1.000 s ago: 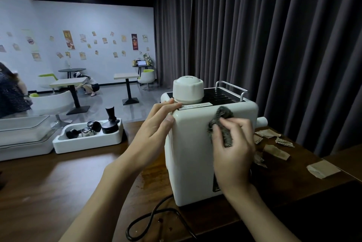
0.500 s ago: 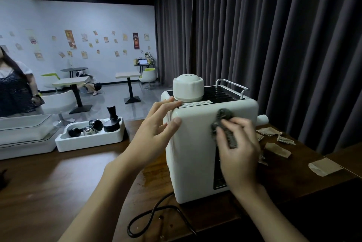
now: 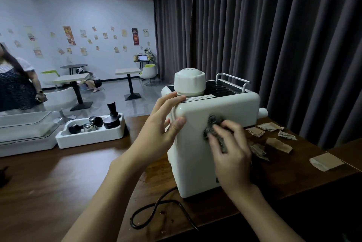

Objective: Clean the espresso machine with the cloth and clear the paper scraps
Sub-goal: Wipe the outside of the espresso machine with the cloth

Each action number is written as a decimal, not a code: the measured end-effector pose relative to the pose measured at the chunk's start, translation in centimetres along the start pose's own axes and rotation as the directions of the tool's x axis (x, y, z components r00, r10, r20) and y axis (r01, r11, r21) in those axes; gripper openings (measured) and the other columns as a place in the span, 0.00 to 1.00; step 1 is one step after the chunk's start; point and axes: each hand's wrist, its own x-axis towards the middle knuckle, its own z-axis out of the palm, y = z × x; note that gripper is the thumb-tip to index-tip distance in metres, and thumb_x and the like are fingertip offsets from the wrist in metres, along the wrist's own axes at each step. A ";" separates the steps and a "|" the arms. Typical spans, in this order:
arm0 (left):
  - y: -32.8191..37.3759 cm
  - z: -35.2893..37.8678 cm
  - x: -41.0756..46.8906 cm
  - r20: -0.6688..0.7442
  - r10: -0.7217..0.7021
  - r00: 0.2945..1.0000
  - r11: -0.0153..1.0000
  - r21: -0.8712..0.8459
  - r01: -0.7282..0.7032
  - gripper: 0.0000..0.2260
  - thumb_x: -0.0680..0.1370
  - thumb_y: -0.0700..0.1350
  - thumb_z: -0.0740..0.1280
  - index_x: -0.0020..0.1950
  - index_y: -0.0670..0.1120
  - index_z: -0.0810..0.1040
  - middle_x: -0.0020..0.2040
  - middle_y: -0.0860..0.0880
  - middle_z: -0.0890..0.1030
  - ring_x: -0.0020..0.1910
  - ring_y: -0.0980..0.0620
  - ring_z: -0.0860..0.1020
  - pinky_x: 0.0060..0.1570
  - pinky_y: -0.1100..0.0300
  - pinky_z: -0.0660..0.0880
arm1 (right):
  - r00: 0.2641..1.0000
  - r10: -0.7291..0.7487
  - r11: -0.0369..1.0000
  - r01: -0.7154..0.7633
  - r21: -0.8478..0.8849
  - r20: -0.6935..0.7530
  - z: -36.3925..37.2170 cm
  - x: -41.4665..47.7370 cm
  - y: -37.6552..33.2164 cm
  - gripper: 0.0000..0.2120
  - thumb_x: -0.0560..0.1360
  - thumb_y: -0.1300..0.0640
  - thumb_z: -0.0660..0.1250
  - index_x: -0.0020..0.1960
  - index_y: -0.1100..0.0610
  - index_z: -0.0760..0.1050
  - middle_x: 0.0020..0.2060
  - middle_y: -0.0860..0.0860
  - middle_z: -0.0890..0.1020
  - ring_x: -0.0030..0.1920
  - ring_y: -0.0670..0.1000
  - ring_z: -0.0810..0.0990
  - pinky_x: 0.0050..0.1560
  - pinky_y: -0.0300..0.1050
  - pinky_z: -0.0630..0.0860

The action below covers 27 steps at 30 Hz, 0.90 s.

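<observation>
Espresso machine [image 3: 197, 143], white and box-shaped, stands upright on the dark wooden bench [image 3: 58, 183], its plain rear panel facing the camera. A white domed cap [image 3: 189, 82] sits on its top beside a black slotted grille [image 3: 221, 88] fenced by a metal rail [image 3: 233, 78]; a white knob [image 3: 262, 112] projects from its right side. Right hand [image 3: 231, 155] presses a dark grey cloth [image 3: 213, 130] flat against the upper rear panel, the fingers [image 3: 225, 126] curled over the cloth and pinning it to the surface. Left hand [image 3: 158, 134] braces the machine's upper left corner: fingers spread and open, holding nothing, thumb on the rear panel, fingertips touching the top edge near the cap. A black power cord [image 3: 154, 212] loops over the bench from the machine's base toward the near edge, with small dark crumbs [image 3: 152, 173] scattered just left of the base. Brown paper scraps [image 3: 274, 134] lie on the bench to the right of the machine, some just beside it; one larger piece [image 3: 325, 161] rests well apart near the bench's right edge. To the left, a white tray [image 3: 88, 139] holds a black tamper [image 3: 111, 118] and small metal and black fittings. A clear-lidded white container [image 3: 25, 134] stands further left. Dark pleated curtains [image 3: 274, 36] hang behind the bench.
</observation>
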 end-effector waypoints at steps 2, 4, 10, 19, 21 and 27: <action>-0.2 0.3 0.4 0.007 0.006 1.000 0.999 0.044 -0.006 0.20 0.79 0.56 0.63 0.72 0.60 0.69 0.74 0.63 0.63 0.76 0.60 0.60 0.68 0.44 0.72 | 0.991 0.121 0.993 -0.121 0.013 -0.064 -0.1 0.7 0.3 0.10 0.75 0.63 0.71 0.55 0.65 0.81 0.52 0.59 0.79 0.55 0.53 0.78 0.58 0.45 0.75; -0.4 0.4 0.6 0.010 0.004 1.000 0.998 0.065 -0.005 0.20 0.79 0.57 0.63 0.72 0.62 0.68 0.74 0.63 0.62 0.77 0.58 0.59 0.68 0.43 0.72 | 0.980 0.182 0.983 -0.181 0.017 -0.087 0.1 0.7 -0.1 0.11 0.74 0.63 0.71 0.55 0.66 0.80 0.53 0.59 0.79 0.56 0.52 0.77 0.60 0.40 0.73; -0.6 0.7 0.6 -0.002 0.016 1.000 1.000 0.017 -0.016 0.22 0.78 0.60 0.62 0.72 0.60 0.68 0.75 0.61 0.63 0.77 0.56 0.61 0.66 0.42 0.73 | 0.989 0.140 0.989 -0.142 0.033 0.054 1.6 -2.8 -3.2 0.22 0.77 0.50 0.66 0.64 0.65 0.76 0.62 0.59 0.72 0.65 0.55 0.72 0.66 0.45 0.71; -0.6 0.7 0.5 0.008 0.011 1.000 1.000 0.029 -0.011 0.20 0.80 0.55 0.63 0.72 0.60 0.67 0.75 0.62 0.62 0.75 0.59 0.63 0.68 0.42 0.72 | 0.995 0.069 0.997 -0.065 -0.051 0.076 0.1 -2.4 0.2 0.19 0.70 0.69 0.73 0.60 0.66 0.78 0.60 0.59 0.75 0.61 0.57 0.76 0.66 0.42 0.71; -0.6 0.7 0.5 0.007 0.012 1.000 0.999 0.037 -0.012 0.20 0.80 0.56 0.62 0.72 0.61 0.67 0.75 0.63 0.62 0.75 0.59 0.63 0.68 0.43 0.72 | 0.988 0.154 0.988 -0.153 -0.029 0.009 0.4 -2.4 -0.4 0.17 0.70 0.69 0.73 0.59 0.67 0.78 0.58 0.60 0.77 0.61 0.55 0.75 0.67 0.38 0.69; -0.7 0.9 0.5 0.000 0.028 1.000 1.000 0.002 -0.028 0.20 0.78 0.60 0.62 0.71 0.62 0.67 0.74 0.62 0.62 0.74 0.55 0.67 0.66 0.42 0.73 | 0.994 0.034 0.998 -0.039 0.049 0.106 2.0 -5.0 -3.3 0.14 0.77 0.59 0.66 0.59 0.64 0.78 0.59 0.54 0.74 0.60 0.56 0.77 0.65 0.44 0.72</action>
